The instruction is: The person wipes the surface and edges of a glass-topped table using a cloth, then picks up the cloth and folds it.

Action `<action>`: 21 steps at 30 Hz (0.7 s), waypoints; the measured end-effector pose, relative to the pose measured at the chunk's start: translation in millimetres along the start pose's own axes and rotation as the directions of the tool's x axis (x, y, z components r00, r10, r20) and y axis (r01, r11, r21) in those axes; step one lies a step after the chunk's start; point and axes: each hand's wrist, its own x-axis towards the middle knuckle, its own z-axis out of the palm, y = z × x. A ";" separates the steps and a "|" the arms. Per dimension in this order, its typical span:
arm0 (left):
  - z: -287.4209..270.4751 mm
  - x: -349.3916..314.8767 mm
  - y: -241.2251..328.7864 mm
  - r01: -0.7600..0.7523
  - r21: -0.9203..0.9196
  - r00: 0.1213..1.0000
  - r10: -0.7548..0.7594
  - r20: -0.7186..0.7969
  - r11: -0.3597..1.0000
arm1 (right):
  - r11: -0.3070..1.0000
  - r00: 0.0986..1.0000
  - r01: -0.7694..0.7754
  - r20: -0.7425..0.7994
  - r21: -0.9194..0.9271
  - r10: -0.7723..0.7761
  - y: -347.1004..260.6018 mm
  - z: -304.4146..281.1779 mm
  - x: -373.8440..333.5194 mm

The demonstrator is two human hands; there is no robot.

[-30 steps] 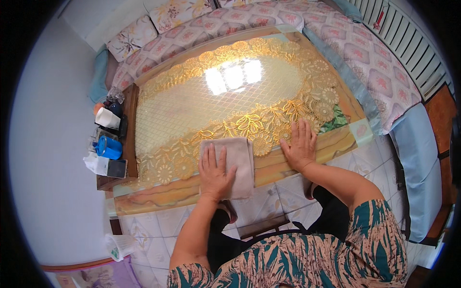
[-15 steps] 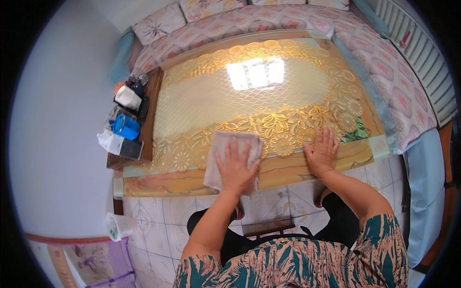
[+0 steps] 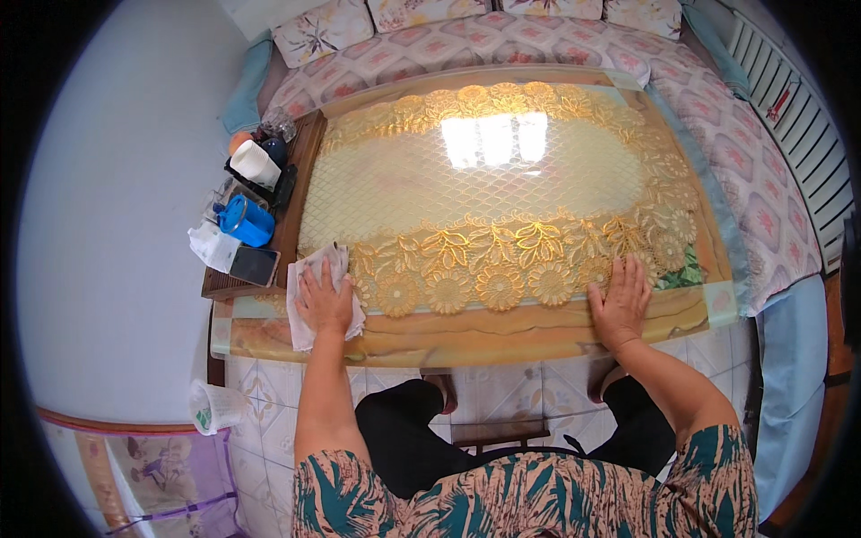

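Observation:
A pale folded cloth lies on the near left part of a table, close to a brown wooden tray. My left hand presses flat on the cloth, its fingers spread and pointing away from me. Toward the right end of the near edge, my right hand rests flat with its fingertips on a gold lace tablecloth. Its fingers are stretched out and it holds nothing. A clear, glossy cover lies over the lace and reflects a bright window.
On the left, the wooden tray carries a blue canister, white cups, a tissue pack and a phone. A patterned sofa runs behind and right. A white bin stands on the floor at left.
My left hand has slid left with the cloth, from mid near edge to beside the tray. My right hand stays at about the same spot on the table. The view has shifted slightly.

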 end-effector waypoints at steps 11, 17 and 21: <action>-5.2 -141.5 163.4 -0.680 -0.210 0.728 0.681 -0.081 0.702 | 0.999 1.000 -0.007 0.008 -0.032 0.007 3.5 8.0 1.0; -9.1 -166.3 142.4 -0.708 -0.327 0.681 0.728 -0.082 0.625 | 0.999 0.996 -0.039 0.081 -0.039 0.042 0.9 4.6 0.6; -8.6 -132.1 53.6 -0.549 -0.229 0.835 0.541 -0.103 0.804 | 0.997 0.995 -0.047 0.086 -0.058 0.051 7.3 5.8 1.5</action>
